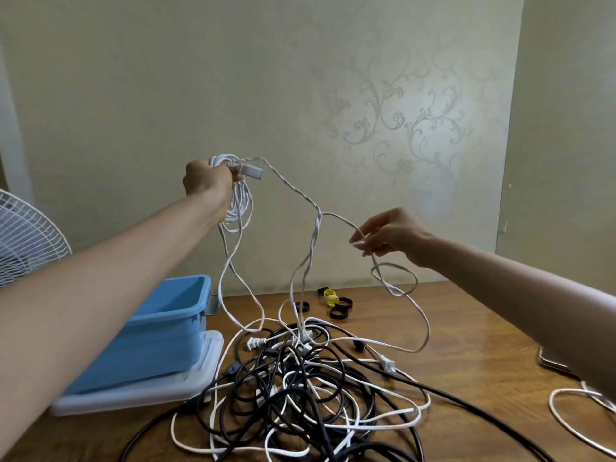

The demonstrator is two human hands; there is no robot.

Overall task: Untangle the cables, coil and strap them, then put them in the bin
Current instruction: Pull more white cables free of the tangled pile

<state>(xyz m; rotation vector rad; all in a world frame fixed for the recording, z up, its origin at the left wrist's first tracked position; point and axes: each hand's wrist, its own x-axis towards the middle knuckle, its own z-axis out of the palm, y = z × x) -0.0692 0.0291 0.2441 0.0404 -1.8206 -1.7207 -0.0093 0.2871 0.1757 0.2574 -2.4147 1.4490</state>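
Holding a partly wound white cable coil [238, 202] aloft, the left grip [206, 178] is curled round it; the right grip [390, 233] pinches its loose strand above the tangled cables [300, 388] on the table [466, 328], beside the blue bin [160, 328].

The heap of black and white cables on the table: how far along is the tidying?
Done: nothing visible in the blue plastic bin. In hand: left hand grips a half-wound white cable coil, right hand pinches its loose strand. Left: the tangled heap; black strap rings lie unused.
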